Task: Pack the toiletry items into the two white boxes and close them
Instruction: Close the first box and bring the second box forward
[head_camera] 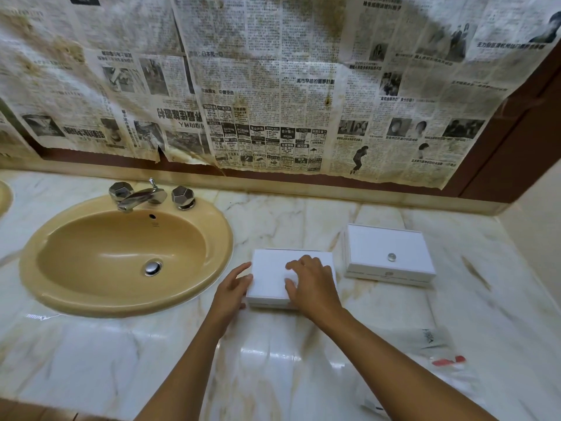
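- White card meets marble: the near box (273,276) sits lid-down on the worktop (273,360), just right of the sink (127,253), and both your hands are on it.
- Your left hand (232,288) curls against the box's left side, thumb up by the top edge, a grip that looks meant to stop the box sliding.
- Your right hand (312,284) lies over the lid with its fingers bent down onto it, hiding the lid's middle; by the look of it you are pressing the lid home or holding its knob, and which cannot be told.
- Second box (390,253) stands apart to the right, nearer the wall, its lid on and a small round knob (391,256) showing on top.
- No loose toiletry items show on the worktop, so the packing appears finished and the closing nearly so.
- Clear plastic wrapper (434,344) with a red mark lies crumpled near your right forearm.
- Pale veined marble, glossy under the light, carries everything; the sink is mustard-tan with a chrome tap (142,197) and faceted handles.
- Stained, torn newspaper (273,86) covers the wall behind, over a dark brown frame (516,147).
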Demonstrator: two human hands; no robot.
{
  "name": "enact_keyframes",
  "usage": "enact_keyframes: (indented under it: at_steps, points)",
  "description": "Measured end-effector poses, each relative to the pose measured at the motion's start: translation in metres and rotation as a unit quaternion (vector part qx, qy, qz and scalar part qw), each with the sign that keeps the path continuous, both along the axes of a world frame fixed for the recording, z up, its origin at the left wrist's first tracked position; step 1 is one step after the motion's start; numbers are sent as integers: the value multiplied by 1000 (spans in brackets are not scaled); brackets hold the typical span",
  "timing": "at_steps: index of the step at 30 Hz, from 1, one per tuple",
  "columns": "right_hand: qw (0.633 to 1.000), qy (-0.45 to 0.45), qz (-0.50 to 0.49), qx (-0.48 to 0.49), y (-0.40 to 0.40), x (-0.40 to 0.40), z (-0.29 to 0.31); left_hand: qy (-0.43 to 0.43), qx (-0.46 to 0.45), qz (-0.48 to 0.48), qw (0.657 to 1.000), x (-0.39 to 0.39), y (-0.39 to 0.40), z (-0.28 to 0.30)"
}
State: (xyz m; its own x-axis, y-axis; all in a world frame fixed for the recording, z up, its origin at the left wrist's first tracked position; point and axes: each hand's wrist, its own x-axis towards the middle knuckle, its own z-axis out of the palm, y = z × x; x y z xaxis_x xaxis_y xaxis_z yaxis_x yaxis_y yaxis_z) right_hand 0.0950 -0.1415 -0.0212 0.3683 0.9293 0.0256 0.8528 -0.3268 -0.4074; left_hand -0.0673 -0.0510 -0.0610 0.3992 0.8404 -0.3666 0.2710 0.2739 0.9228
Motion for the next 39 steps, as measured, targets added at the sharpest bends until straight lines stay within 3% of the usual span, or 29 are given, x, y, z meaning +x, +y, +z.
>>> enact_keyframes:
  at_steps: [4,12,17,24,31,39]
  points:
    - [990,33,-121,61,-4,11,-8,9,21,24,999,4,1,-3]
    - [929,226,-294,11,-11,24,-15,62,69,55,994,13,3,-12]
    - [891,335,-305,16,-10,18,-18,99,118,48,987,22,-1,-8]
    - [878,355,-320,5,4,23,-13,149,175,65,971,36,6,-8]
    - [876,364,-318,13,31,38,-10,145,198,77,966,54,31,4]
    - [869,384,-312,6,57,54,-9,164,182,86,966,71,60,4]
